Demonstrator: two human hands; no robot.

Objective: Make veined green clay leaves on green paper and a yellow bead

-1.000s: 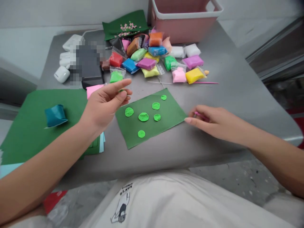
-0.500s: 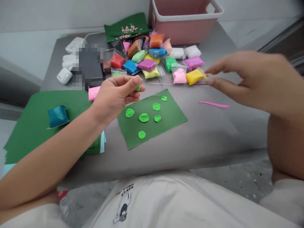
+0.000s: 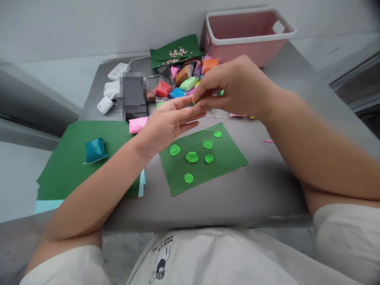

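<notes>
My left hand [image 3: 172, 122] is raised over the far left of a dark green sheet [image 3: 208, 176], its fingers stretched out. My right hand [image 3: 234, 89] meets its fingertips, thumb and fingers pinched together. Between them shows a sliver of bright green clay [image 3: 194, 103], mostly hidden by the fingers. Several flattened bright green clay discs, among them a larger one [image 3: 192, 157] near the middle, lie apart on the sheet.
Bagged clay in many colours, such as a red pack [image 3: 163, 89], is heaped behind my hands. A pink bin [image 3: 249, 49] stands at the back. Larger green sheets [image 3: 68, 174] carry a teal packet [image 3: 95, 150] at left. A pink tool [image 3: 268, 141] is partly covered by my right arm.
My right hand has come in from the right to my left hand's fingertips. My left hand has gone from pinching the green clay to outstretched fingers. The view has shifted.
</notes>
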